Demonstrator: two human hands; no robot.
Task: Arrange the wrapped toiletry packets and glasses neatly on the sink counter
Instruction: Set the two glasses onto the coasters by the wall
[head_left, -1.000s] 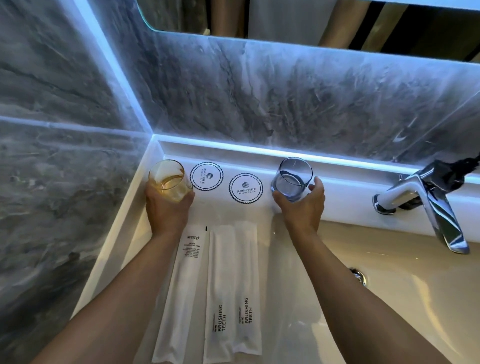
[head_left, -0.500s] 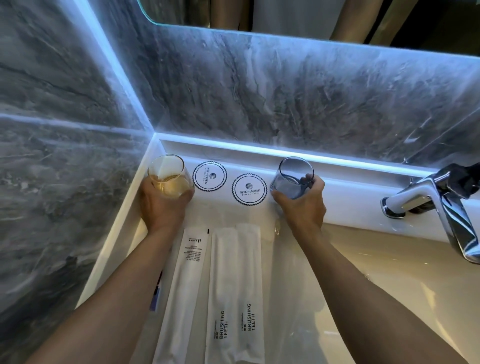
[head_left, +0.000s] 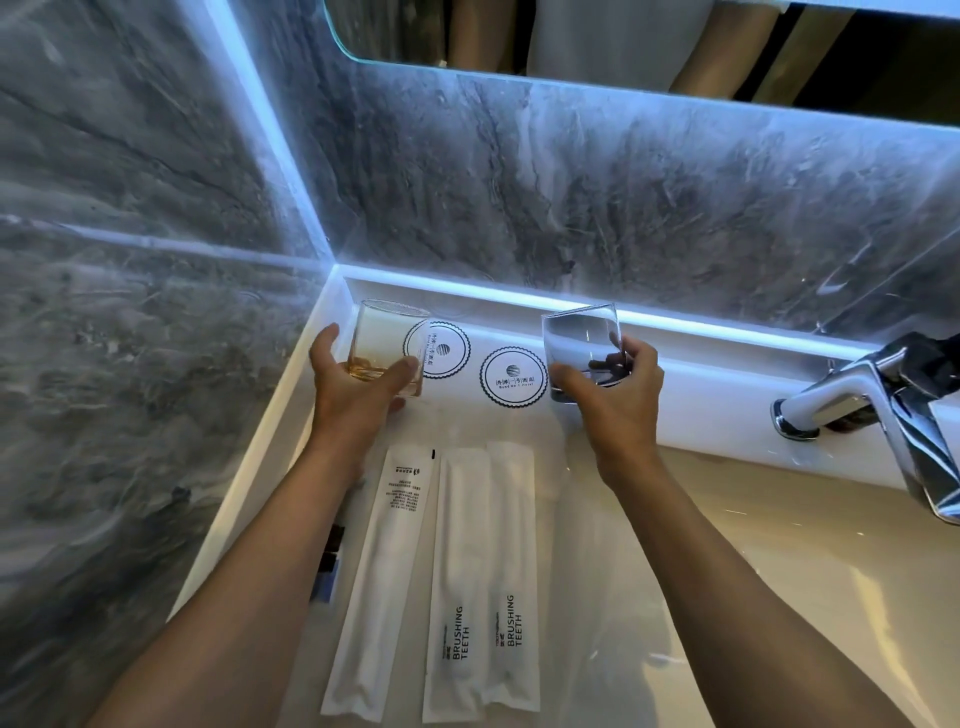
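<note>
Amber-tinted glass (head_left: 388, 347) and grey-blue glass (head_left: 584, 349) now read raised and tipped off the white counter (head_left: 597, 597), where half a second ago both sat low at the back ledge with rims toward the camera; the amber one now overlaps the left round coaster (head_left: 441, 349) in view, the right coaster (head_left: 513, 377) stays fully exposed between the two glasses. View has also shifted, faucet (head_left: 872, 410) sits further toward the right edge of the frame. Counter is glossy white with a raised back ledge, lit by a blue-white light strip along the wall joint; grey veined marble walls (head_left: 130, 312) fill the left and upper frame, mirror edge (head_left: 623, 47) at the top. Three long white wrapped packets lie side by side in the lower centre: left packet (head_left: 382, 577) with small print, middle packet (head_left: 460, 582) and right packet (head_left: 511, 571) both printed BRUSHING TEETH, the right two touching or slightly overlapping. A small dark item (head_left: 328, 566) shows partly under the left forearm, cannot tell what it is. Left hand (head_left: 356, 395) cups the amber glass from below and the side, thumb spread out to the left, fingers wrapped at its base. Right hand (head_left: 615, 400) grips the grey-blue glass around its lower half, fingers visible through the glass, glass tilted left. Whether either glass base touches the counter, cannot tell.
</note>
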